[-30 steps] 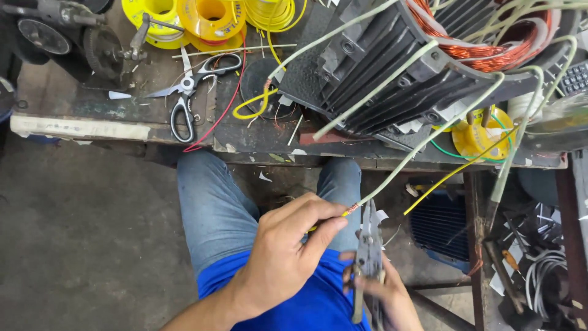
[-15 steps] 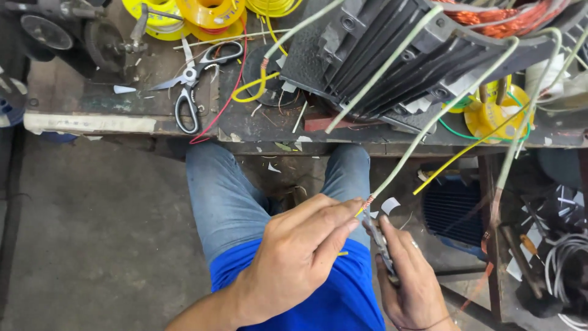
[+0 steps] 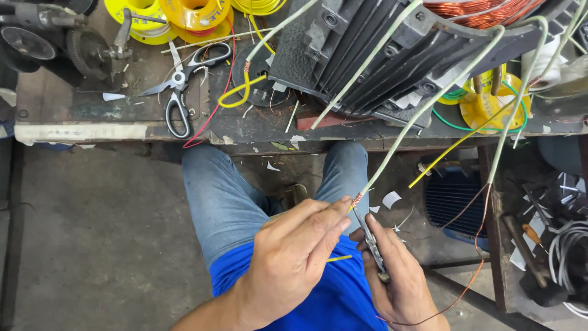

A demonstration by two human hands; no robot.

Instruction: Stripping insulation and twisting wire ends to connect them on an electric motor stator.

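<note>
The joint itself is hard to read: where the pale sleeved lead [image 3: 422,110] meets the fingertips there is a short twist of bare copper, but the left hand [image 3: 288,263] covers most of what lies below it. That hand is closed, thumb and forefinger pinching the lead's end, and a stub of yellow wire [image 3: 339,258] pokes out beneath the fingers. The right hand [image 3: 395,276] is curled around slim pliers [image 3: 370,242]; only the upper part of the tool shows, the handles are buried in the palm, and I cannot tell whether its tip actually bites the wire. A thin copper strand [image 3: 471,233] hangs from the table's right end, loops below the right hand and runs off the bottom of view.

The lead slopes up from the lap to the motor stator [image 3: 380,55], a black finned body at the table's far right, its top and copper windings cut off. The dark, scuffed table [image 3: 79,116] carries scissors [image 3: 177,86] near its front edge, left of centre, and yellow spools [image 3: 177,15] along the far edge, half out of view. A geared tool [image 3: 55,43] sits at the far left corner, partly cut off. The floor [image 3: 92,245] is bare grey concrete, with paper scraps between the knees.
</note>
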